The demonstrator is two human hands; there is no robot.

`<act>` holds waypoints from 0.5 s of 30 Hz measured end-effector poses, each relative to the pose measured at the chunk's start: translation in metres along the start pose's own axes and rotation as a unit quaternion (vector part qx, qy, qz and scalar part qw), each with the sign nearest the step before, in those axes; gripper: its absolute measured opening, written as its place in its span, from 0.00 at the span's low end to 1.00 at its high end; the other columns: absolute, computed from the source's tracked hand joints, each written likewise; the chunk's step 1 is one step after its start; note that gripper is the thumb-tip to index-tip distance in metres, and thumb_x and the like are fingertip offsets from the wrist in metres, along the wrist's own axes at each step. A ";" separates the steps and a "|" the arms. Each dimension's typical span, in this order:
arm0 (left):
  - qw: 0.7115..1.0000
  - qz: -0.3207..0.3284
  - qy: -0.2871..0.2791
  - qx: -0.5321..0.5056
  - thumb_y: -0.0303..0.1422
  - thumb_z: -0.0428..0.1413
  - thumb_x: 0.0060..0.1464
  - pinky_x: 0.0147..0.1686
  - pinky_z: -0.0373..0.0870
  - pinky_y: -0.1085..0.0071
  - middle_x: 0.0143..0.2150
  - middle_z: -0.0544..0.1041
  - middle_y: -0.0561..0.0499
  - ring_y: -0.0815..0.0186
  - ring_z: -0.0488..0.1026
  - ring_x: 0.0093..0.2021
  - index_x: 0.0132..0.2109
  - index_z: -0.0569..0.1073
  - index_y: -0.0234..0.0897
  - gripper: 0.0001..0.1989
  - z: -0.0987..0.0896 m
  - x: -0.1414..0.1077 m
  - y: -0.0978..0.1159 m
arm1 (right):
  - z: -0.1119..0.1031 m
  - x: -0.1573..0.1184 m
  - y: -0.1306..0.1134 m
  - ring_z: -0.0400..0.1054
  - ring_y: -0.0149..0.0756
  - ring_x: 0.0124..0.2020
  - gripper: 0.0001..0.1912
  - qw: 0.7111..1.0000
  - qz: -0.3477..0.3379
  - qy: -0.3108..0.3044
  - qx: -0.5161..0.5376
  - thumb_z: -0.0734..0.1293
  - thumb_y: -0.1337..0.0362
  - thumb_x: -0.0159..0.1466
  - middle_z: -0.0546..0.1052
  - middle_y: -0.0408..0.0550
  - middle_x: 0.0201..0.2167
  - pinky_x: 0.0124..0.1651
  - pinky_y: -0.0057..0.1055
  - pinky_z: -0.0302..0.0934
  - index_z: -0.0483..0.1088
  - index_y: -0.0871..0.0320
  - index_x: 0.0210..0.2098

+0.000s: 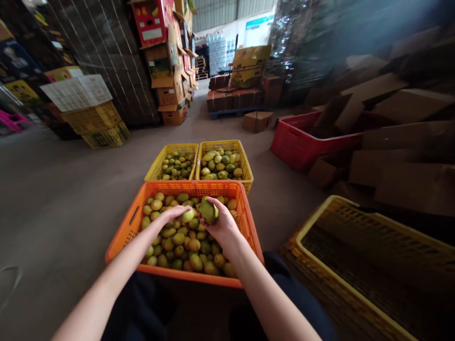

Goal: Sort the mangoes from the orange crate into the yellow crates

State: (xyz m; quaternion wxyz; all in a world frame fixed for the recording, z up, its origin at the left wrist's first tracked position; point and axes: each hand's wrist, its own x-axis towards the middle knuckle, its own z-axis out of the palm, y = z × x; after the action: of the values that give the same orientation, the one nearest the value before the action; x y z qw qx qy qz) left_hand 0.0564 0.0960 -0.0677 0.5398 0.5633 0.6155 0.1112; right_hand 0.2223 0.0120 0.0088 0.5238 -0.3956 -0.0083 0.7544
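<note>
Right hand [223, 225] grasps a round green fruit [208, 211], likely firm, best cupped mid-body; at nine o'clock, left hand [175, 212] touches a yellow-green oval fruit [188, 216], grip unclear.

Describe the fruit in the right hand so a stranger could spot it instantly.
Find the orange crate, just this side of two yellow fruit crates. Over its right half, the right hand curls around one green fruit. It looks larger than the other fruits below and darker than the pale one at the left hand.
</note>
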 end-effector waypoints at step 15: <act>0.637 0.041 -0.042 -0.769 0.33 0.49 0.51 0.28 0.73 0.75 0.31 0.75 0.49 0.68 0.74 0.33 0.39 0.71 0.33 0.11 -0.008 -0.089 0.015 | -0.005 -0.009 0.049 0.69 0.33 0.21 0.11 0.997 -0.033 -0.047 -0.048 0.70 0.60 0.51 0.76 0.44 0.23 0.19 0.25 0.60 0.70 0.59 0.30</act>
State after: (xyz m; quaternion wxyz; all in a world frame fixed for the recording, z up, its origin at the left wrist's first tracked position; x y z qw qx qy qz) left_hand 0.0390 0.0326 -0.0054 0.7983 -0.0263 0.2611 0.5421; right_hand 0.1885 -0.0196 -0.0105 0.5278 -0.3842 -0.0820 0.7530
